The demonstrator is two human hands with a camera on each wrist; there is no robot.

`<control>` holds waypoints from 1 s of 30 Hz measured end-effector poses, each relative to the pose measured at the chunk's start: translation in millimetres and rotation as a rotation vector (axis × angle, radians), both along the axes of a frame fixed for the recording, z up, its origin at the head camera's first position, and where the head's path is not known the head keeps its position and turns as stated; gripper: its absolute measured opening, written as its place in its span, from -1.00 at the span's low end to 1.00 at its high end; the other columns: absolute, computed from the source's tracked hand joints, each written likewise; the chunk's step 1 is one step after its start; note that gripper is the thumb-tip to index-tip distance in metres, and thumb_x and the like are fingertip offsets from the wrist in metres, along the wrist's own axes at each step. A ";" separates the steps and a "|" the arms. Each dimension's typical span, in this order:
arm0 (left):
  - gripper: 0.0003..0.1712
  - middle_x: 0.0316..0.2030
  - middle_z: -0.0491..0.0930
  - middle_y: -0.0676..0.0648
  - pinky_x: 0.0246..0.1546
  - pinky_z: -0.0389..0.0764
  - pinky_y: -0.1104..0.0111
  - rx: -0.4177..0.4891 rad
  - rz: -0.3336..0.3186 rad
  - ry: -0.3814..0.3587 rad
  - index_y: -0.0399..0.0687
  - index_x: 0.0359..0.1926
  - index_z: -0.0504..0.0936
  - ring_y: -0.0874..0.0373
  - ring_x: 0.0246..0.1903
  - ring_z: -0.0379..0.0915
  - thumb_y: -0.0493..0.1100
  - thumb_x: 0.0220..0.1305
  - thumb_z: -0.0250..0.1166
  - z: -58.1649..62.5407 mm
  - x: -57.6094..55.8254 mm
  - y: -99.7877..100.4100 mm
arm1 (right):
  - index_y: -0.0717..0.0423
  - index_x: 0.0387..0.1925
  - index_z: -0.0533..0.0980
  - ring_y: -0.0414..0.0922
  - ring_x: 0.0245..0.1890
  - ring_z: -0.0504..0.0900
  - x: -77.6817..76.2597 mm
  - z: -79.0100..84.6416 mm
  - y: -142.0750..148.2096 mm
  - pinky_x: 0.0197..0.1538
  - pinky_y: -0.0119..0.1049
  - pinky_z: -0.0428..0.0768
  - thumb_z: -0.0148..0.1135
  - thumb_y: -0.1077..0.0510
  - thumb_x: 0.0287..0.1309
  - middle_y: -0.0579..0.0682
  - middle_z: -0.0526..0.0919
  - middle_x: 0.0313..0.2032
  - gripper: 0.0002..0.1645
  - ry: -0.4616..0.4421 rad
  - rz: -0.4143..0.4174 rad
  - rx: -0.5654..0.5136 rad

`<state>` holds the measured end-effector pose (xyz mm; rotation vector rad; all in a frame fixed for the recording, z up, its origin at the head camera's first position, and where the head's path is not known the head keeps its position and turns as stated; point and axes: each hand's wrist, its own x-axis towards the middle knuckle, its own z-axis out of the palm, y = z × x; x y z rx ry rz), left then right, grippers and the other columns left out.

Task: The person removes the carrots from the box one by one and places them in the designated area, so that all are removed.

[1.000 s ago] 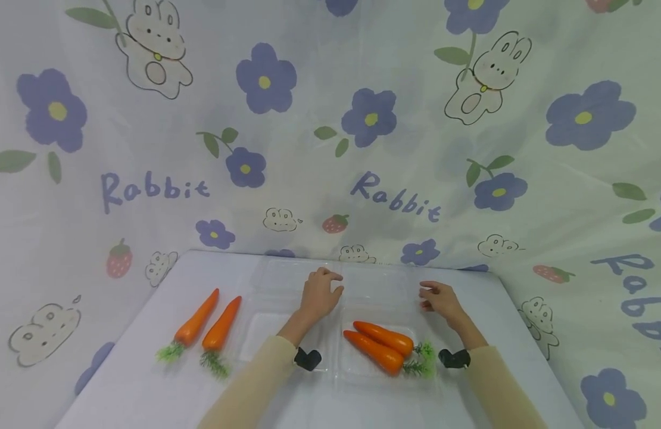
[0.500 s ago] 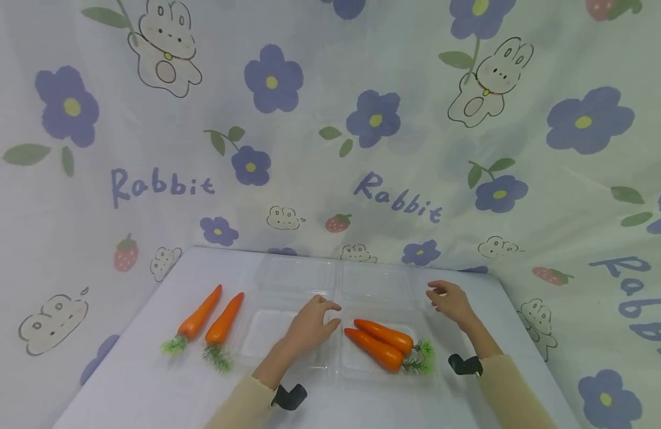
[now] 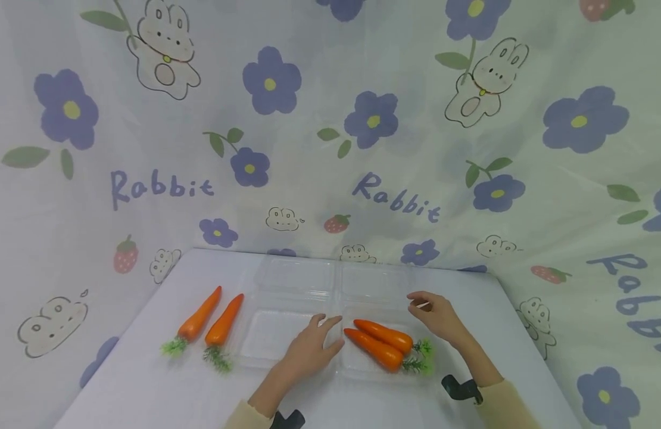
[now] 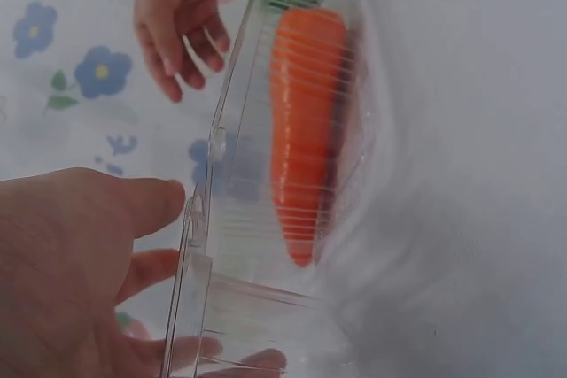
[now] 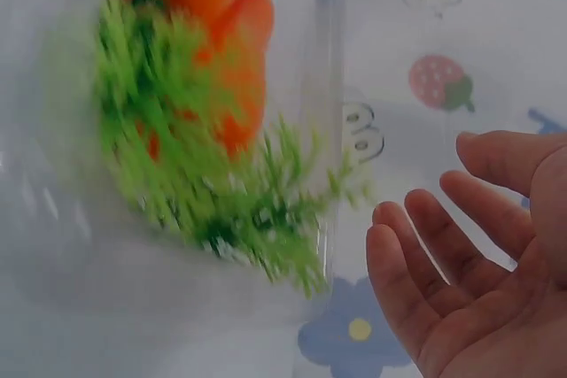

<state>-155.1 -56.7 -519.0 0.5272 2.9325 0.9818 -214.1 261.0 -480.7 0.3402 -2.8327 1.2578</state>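
A pair of orange carrots with green leafy tops lies in the right front section of a clear plastic container. Over the middle of the container is my left hand, fingers spread and holding nothing. In the left wrist view the same hand is at the container's clear edge, some fingertips seen through the plastic; contact cannot be told. My right hand hovers behind the leafy tops, near the container's right side. Its fingers are loosely bent and grip nothing, as the right wrist view of the hand shows.
Two more carrots, one on the far left and one beside it, lie on the white table. Clear shallow plastic sections stretch behind the front ones. A rabbit-and-flower curtain rises at the table's back edge.
My left hand has come back toward the front, from the rear sections to above the front ones. The right hand has lowered slightly and moved left. The carrots stay put.
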 end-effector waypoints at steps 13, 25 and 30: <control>-0.41 0.27 0.32 -0.29 -0.12 0.57 -0.08 -0.054 -0.005 -0.025 0.13 0.36 0.38 -0.19 -0.03 0.53 0.14 0.38 0.15 -0.4 9.7 2.4 | 0.16 0.02 0.59 -0.03 -0.14 0.59 15.6 -27.3 -27.9 -0.08 -0.13 0.63 0.31 0.23 0.19 0.11 0.64 -0.07 -0.66 -0.049 0.147 0.039; -0.44 0.30 0.30 -0.25 -0.12 0.56 -0.08 -0.037 -0.005 -0.054 0.14 0.36 0.38 -0.14 -0.06 0.54 0.12 0.40 0.13 -3.5 14.2 5.2 | 0.11 -0.03 0.61 -0.09 -0.19 0.56 19.4 -37.8 -35.0 -0.10 -0.11 0.63 0.37 0.19 0.14 -0.01 0.64 -0.11 -0.67 -0.077 0.155 0.145; -0.44 0.29 0.31 -0.24 -0.14 0.57 -0.07 -0.037 -0.004 -0.046 0.14 0.35 0.39 -0.13 -0.08 0.55 0.11 0.39 0.15 -3.5 14.3 5.8 | 0.08 -0.04 0.61 -0.09 -0.23 0.57 18.2 -41.4 -39.7 -0.10 -0.06 0.63 0.38 0.21 0.10 0.01 0.64 -0.10 -0.66 -0.084 0.139 0.205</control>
